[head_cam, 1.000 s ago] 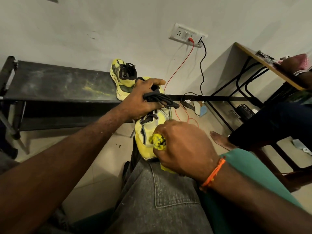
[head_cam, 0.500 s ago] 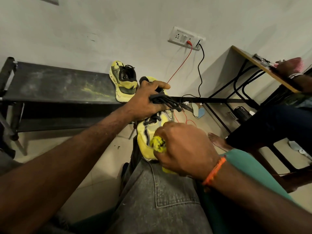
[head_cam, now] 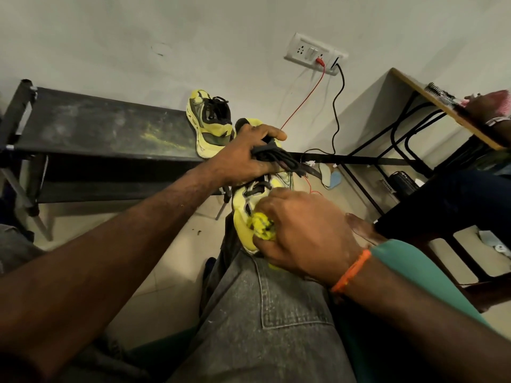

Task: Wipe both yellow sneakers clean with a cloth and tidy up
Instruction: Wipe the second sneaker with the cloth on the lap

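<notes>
One yellow sneaker (head_cam: 243, 214) rests on my knee, toe toward me. My left hand (head_cam: 249, 156) grips its upper part and bunches the black laces. My right hand (head_cam: 301, 230) is closed on a balled yellow cloth (head_cam: 261, 225) pressed against the sneaker's toe side. The second yellow sneaker (head_cam: 210, 123) with black laces lies on the right end of the dark bench (head_cam: 91, 128) against the wall.
A wall socket (head_cam: 315, 55) feeds red and black cables down to the floor. A wooden desk (head_cam: 442, 103) with black legs stands at the right, where another person sits with a bare foot (head_cam: 362, 225) near my right hand. Small items lie on the floor.
The sneaker and both hands have stayed on my knee; my right hand with the cloth has shifted only slightly along the toe. The view has tilted a little.
</notes>
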